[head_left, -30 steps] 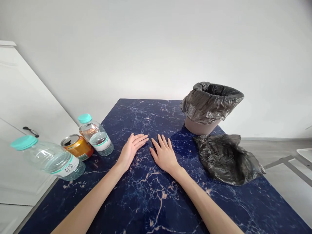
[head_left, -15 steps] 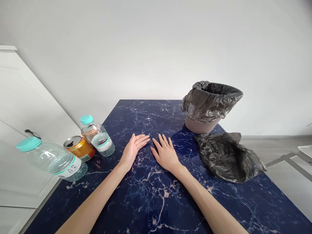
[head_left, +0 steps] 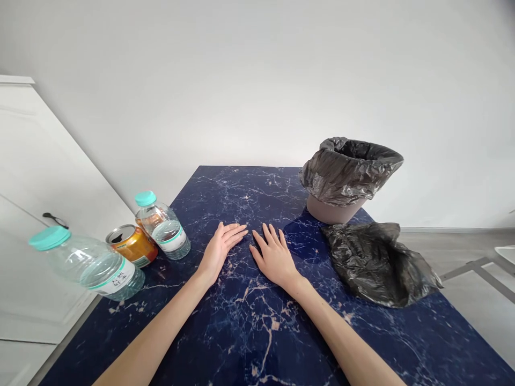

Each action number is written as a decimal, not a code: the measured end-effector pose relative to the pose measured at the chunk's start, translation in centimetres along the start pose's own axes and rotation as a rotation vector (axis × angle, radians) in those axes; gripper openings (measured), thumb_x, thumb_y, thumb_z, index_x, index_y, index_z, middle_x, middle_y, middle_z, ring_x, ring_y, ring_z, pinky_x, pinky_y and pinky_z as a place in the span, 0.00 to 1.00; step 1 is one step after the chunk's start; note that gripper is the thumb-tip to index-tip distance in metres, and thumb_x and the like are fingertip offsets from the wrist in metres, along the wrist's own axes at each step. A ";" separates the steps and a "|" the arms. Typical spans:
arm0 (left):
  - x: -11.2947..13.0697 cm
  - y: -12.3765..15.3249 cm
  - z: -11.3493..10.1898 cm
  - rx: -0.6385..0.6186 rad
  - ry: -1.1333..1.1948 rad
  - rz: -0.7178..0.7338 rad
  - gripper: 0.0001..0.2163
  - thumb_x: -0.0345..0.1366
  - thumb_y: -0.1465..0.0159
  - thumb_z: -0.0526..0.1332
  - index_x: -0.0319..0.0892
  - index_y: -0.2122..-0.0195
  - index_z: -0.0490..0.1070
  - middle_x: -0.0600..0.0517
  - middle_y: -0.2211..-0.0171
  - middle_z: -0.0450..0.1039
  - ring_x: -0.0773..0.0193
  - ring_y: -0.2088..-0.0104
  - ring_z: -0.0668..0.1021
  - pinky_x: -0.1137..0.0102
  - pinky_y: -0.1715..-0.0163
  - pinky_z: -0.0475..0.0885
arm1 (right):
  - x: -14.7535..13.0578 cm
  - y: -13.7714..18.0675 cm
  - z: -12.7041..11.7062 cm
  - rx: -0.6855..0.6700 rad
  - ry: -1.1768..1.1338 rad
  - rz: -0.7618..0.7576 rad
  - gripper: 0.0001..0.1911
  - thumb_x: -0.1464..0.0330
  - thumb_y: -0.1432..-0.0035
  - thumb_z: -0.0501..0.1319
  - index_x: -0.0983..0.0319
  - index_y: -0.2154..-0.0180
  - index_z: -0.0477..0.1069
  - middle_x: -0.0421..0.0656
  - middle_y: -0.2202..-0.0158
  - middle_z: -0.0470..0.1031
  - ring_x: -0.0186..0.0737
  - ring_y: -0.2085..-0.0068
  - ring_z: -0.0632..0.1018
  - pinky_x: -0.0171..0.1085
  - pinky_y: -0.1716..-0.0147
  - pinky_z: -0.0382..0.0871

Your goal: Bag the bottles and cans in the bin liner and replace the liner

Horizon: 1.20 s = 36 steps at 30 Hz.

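My left hand [head_left: 219,251] rests on its edge on the blue marbled table [head_left: 241,343], open, fingers stretched out and nothing in it. Beside it, my right hand [head_left: 274,258] lies palm down and open, its fingers spread. To the left stand a small water bottle [head_left: 171,236] and a larger water bottle [head_left: 115,281], both with turquoise caps and some clear liquid. Between them is an opened orange drink can [head_left: 137,249]; another orange item [head_left: 149,219] shows partly behind the small bottle. Right of my right hand lies a crumpled black plastic bag [head_left: 374,268].
A brownish trash bin [head_left: 332,210] with a black liner [head_left: 346,177] folded over its rim stands at the table's far right. A white cabinet [head_left: 48,161] with a dark handle is at left. Behind the table rises a pale wall [head_left: 249,80]. A grey metal frame [head_left: 483,273] stands at right.
The view has shifted very slightly, so everything sits a little lower in the picture. Both hands and the objects keep their places on the table.
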State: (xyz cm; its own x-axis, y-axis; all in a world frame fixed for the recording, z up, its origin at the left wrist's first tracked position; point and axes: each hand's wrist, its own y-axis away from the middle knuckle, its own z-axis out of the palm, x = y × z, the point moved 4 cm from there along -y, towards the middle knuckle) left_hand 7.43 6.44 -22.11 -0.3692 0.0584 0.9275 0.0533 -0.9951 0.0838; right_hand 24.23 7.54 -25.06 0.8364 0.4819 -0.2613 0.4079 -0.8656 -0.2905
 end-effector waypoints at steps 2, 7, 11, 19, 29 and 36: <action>0.0 0.0 0.0 -0.003 -0.004 0.004 0.23 0.49 0.20 0.47 0.36 0.44 0.73 0.35 0.39 0.78 0.48 0.37 0.79 0.54 0.30 0.65 | 0.0 0.0 0.0 0.001 0.003 0.000 0.30 0.57 0.21 0.49 0.62 0.27 0.64 0.57 0.23 0.55 0.61 0.23 0.56 0.62 0.26 0.51; -0.1 -0.1 -0.1 0.008 0.007 0.005 0.22 0.49 0.19 0.46 0.38 0.46 0.73 0.37 0.40 0.80 0.49 0.38 0.80 0.52 0.29 0.64 | 0.0 0.0 0.0 0.009 0.002 -0.002 0.29 0.57 0.22 0.49 0.62 0.27 0.64 0.58 0.24 0.56 0.62 0.23 0.57 0.62 0.26 0.51; 0.0 -0.1 -0.3 0.012 0.006 0.002 0.22 0.49 0.19 0.47 0.38 0.45 0.73 0.37 0.40 0.79 0.48 0.38 0.80 0.52 0.29 0.65 | 0.0 0.0 0.0 0.011 -0.005 -0.003 0.30 0.57 0.21 0.49 0.62 0.27 0.64 0.57 0.24 0.56 0.61 0.23 0.56 0.62 0.25 0.50; -0.1 -0.3 -0.8 0.023 0.017 -0.003 0.22 0.49 0.20 0.46 0.38 0.45 0.73 0.37 0.40 0.79 0.48 0.39 0.81 0.52 0.30 0.66 | -0.1 0.0 0.1 -0.020 0.004 0.000 0.30 0.56 0.21 0.48 0.62 0.27 0.63 0.56 0.23 0.55 0.60 0.22 0.55 0.61 0.25 0.49; -0.4 -0.4 -0.9 -0.001 -0.102 0.087 0.25 0.56 0.23 0.52 0.39 0.43 0.72 0.35 0.37 0.77 0.44 0.38 0.80 0.51 0.32 0.67 | 0.2 0.2 0.2 -0.018 -0.053 -0.025 0.31 0.55 0.21 0.48 0.62 0.26 0.60 0.56 0.22 0.52 0.58 0.22 0.53 0.62 0.25 0.51; -0.7 -0.4 -1.1 -0.013 -0.129 0.184 0.25 0.58 0.25 0.53 0.42 0.43 0.71 0.37 0.34 0.74 0.44 0.36 0.78 0.51 0.33 0.67 | 0.7 0.0 -5.0 0.077 -0.006 -0.323 0.32 0.60 0.23 0.52 0.61 0.23 0.53 0.52 0.20 0.41 0.56 0.20 0.43 0.61 0.25 0.53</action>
State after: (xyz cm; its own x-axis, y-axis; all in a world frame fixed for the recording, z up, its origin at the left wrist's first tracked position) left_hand 6.62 6.67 -23.18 -0.2330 -0.1157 0.9656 0.0971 -0.9907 -0.0953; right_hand 26.67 7.16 -20.61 0.6661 0.7307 -0.1493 0.6227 -0.6551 -0.4280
